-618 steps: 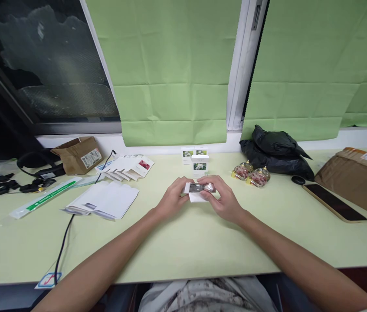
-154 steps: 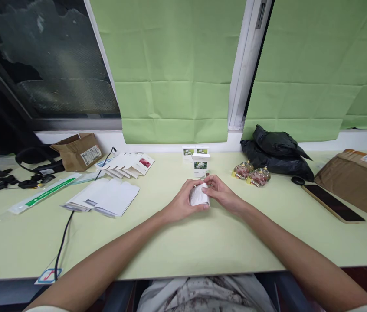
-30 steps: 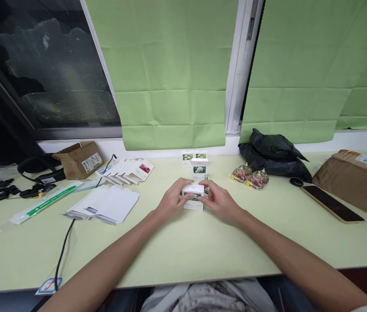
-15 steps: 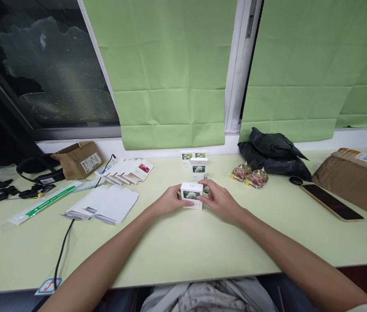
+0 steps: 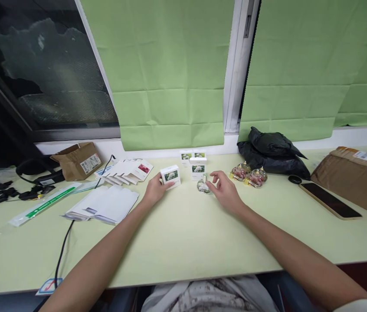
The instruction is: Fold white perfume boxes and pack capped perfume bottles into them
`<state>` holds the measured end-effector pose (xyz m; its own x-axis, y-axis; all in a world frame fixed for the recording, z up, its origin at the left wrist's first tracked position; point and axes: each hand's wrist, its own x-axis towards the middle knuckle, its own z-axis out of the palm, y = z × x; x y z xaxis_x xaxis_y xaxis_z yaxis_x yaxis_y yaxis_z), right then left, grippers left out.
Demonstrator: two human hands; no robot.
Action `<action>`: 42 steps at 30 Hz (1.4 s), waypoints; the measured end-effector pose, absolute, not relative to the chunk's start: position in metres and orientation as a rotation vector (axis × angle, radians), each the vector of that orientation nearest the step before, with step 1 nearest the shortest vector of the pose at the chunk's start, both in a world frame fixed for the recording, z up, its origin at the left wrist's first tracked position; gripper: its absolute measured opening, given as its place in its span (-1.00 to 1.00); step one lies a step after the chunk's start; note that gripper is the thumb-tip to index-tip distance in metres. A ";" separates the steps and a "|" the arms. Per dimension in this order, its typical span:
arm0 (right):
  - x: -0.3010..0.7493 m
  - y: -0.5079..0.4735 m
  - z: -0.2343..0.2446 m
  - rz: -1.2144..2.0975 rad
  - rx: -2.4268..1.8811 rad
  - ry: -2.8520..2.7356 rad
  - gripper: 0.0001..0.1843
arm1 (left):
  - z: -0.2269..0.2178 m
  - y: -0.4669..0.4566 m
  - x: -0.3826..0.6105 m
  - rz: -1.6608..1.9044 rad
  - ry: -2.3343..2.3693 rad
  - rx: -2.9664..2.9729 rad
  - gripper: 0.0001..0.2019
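Here's our white box, likely light, crushable card, best held by its sides; our left hand clamps it, left of 3 standing boxes. Our right hand, fingers parted, is at the round bottle, contact unclear.

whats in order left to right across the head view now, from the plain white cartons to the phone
Plain flat white cardboard cartons, left hand holding a white flower-pictured cardboard box, small clear rounded bottle, right hand, two round gold-topped pinkish containers, small black disc, gold-edged black-screened phone.
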<state>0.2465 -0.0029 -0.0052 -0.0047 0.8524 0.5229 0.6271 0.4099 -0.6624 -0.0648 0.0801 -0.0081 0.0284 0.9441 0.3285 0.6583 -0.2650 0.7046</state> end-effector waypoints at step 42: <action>0.264 0.018 -0.012 0.045 -1.478 -1.509 -0.62 | -0.013 0.053 -0.026 1.133 1.247 2.181 -0.80</action>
